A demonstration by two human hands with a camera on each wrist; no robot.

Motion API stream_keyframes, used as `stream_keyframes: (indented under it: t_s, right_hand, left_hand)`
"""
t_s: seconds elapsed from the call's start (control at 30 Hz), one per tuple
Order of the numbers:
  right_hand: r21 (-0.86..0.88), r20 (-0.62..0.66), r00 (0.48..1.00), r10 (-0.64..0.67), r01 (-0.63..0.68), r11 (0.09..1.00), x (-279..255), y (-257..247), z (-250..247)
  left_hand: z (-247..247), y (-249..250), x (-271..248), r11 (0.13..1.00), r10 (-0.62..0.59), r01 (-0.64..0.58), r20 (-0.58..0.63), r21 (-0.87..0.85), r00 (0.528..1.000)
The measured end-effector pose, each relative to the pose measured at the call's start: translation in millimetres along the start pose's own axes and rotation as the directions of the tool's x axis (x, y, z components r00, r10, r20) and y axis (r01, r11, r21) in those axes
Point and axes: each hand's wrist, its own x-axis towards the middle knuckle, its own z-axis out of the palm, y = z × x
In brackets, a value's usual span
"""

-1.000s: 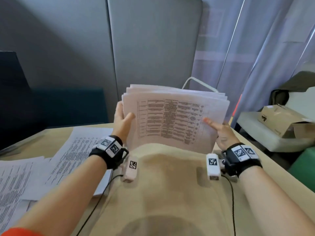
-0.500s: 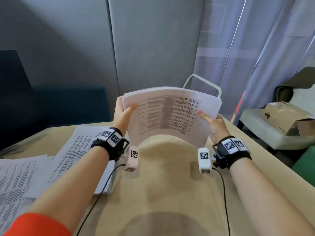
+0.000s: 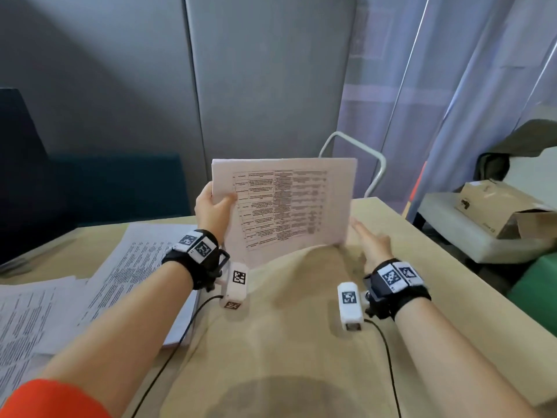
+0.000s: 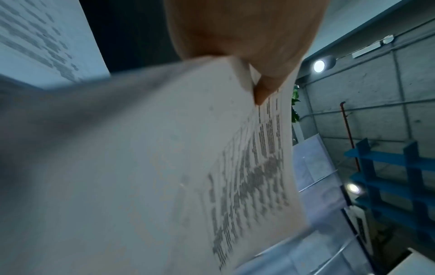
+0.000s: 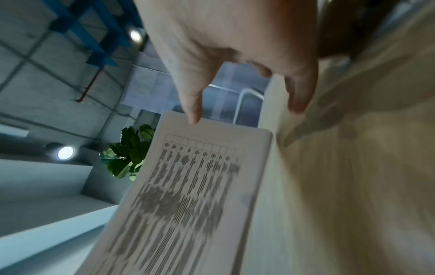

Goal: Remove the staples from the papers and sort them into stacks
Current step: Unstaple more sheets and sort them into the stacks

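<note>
Left hand (image 3: 212,208) is pinching the sheaf (image 3: 283,206) upright over the worktop's (image 3: 422,251) far edge, right hand (image 3: 372,242) hovering flat, fingers apart, beside it, so one-sided support is risking sheets fanning loose.

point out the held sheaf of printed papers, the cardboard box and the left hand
white sheaf of printed table papers (image 3: 289,206), head view, middle of the front page
brown cardboard box (image 3: 494,206), head view, its top flap
left hand (image 3: 211,209), head view, the palm beside the sheaf's edge
</note>
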Motion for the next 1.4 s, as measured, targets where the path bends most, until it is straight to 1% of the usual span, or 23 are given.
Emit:
stream_keyframes:
  t_s: [0.03,0.07,0.13,0.17,0.2,0.27,0.33,0.37,0.4,0.47,0.5,0.57,0.67,0.73,0.8,0.93,1.0,1.1,1.17,1.2,1.27,1.33,1.4]
  right_hand:
    - [-0.018,0.171,0.983,0.066,-0.064,0.998,-9.9,3.1,6.1]
    - [-0.03,0.342,0.928,0.15,-0.149,0.988,-16.8,5.2,15.5]
    - [0.111,0.504,0.802,0.319,-0.427,0.897,-31.9,4.8,39.6]
    - [0.166,0.54,0.775,0.329,-0.481,0.861,-37.7,5.3,53.3]
    - [0.201,0.549,0.779,0.303,-0.475,0.857,-39.9,5.5,65.4]
    - [0.245,0.429,0.855,0.291,-0.421,0.874,-42.1,5.5,81.7]
    - [0.268,0.306,0.917,0.258,-0.343,0.9,-33.5,11.9,87.6]
    - [0.261,0.269,0.935,0.232,-0.302,0.917,-29.8,15.1,86.2]
    - [0.25,0.257,0.944,0.207,-0.272,0.929,-28.2,15.9,84.2]
    - [0.201,0.218,0.961,0.17,-0.215,0.956,-28.0,14.5,82.3]
    - [0.194,0.229,0.962,0.146,-0.192,0.962,-30.2,13.2,82.6]
    - [0.171,0.312,0.943,0.112,-0.172,0.97,-41.0,8.1,89.6]
    - [0.13,0.453,0.883,0.125,-0.204,0.97,-63.6,3.5,124.9]
    - [0.084,0.511,0.847,0.147,-0.22,0.972,-81.2,7.6,159.9]
    - [0.03,0.543,0.817,0.192,-0.247,0.968,-99.8,14.5,195.2]
    - [-0.093,0.581,0.778,0.237,-0.225,0.97,-122.6,33.6,245.3]
    - [-0.163,0.585,0.766,0.267,-0.212,0.964,-124.9,47.3,261.5]
    - [-0.23,0.583,0.756,0.297,-0.197,0.953,-133.2,56.1,268.5]
    - [-0.317,0.57,0.765,0.301,-0.133,0.939,-140.7,53.6,264.0]
    - [-0.382,0.566,0.765,0.306,-0.086,0.92,-142.1,54.3,262.0]
    - [-0.516,0.536,0.796,0.282,0.044,0.855,-140.8,55.5,259.2]
    - [-0.609,0.529,0.805,0.267,0.141,0.781,-137.8,54.7,259.5]
    - [-0.685,0.549,0.79,0.271,0.24,0.688,-137.5,50.5,259.4]
  left_hand:
    - [0.5,1.1,-2.3,0.998,-0.026,0.025,-0.009,-0.065,1.0]
    - [2.4,1.4,-5.5,0.99,-0.057,0.055,-0.017,-0.133,0.998]
    - [9.8,-1.5,-13.2,0.961,-0.145,0.125,-0.062,-0.248,0.988]
    - [14.1,-6.5,-18.4,0.938,-0.207,0.171,-0.093,-0.303,0.974]
    - [17.3,-11.7,-24.9,0.906,-0.276,0.221,-0.111,-0.36,0.955]
    - [20.3,-21.2,-37.6,0.835,-0.393,0.319,-0.081,-0.448,0.916]
    - [17.6,-27.2,-45.9,0.806,-0.419,0.391,0.038,-0.444,0.907]
    - [12.0,-27.7,-46.7,0.8,-0.423,0.427,0.109,-0.42,0.899]
    - [2.4,-24.3,-44.5,0.79,-0.45,0.478,0.166,-0.385,0.877]
    - [-24.3,-16.9,-34.4,0.712,-0.525,0.605,0.302,-0.356,0.796]
    - [-40.8,-14.0,-27.3,0.677,-0.552,0.657,0.362,-0.331,0.751]
    - [-75.5,-4.8,-13.1,0.69,-0.587,0.702,0.43,-0.178,0.686]
    - [-124.4,5.5,5.1,0.733,-0.661,0.669,0.364,0.126,0.656]
    - [-155.2,10.6,10.3,0.705,-0.705,0.609,0.258,0.365,0.661]
    - [-188.8,9.6,9.3,0.675,-0.69,0.551,0.154,0.491,0.707]
    - [-238.7,-2.5,-6.2,0.67,-0.664,0.559,0.057,0.489,0.745]
    - [-248.9,-9.2,-16.8,0.661,-0.679,0.601,0.016,0.449,0.734]
    - [-252.9,-20.8,-29.2,0.665,-0.679,0.608,0.013,0.434,0.734]
    - [-256.5,-33.3,-30.6,0.66,-0.639,0.561,-0.018,0.499,0.769]
    - [-258.0,-37.3,-30.3,0.627,-0.615,0.518,-0.038,0.581,0.787]
    - [-259.1,-38.9,-29.4,0.534,-0.576,0.419,-0.046,0.734,0.816]
    - [-258.0,-33.8,-26.2,0.447,-0.574,0.33,-0.016,0.831,0.819]
    - [-253.4,-26.3,-21.5,0.341,-0.592,0.24,0.009,0.909,0.806]
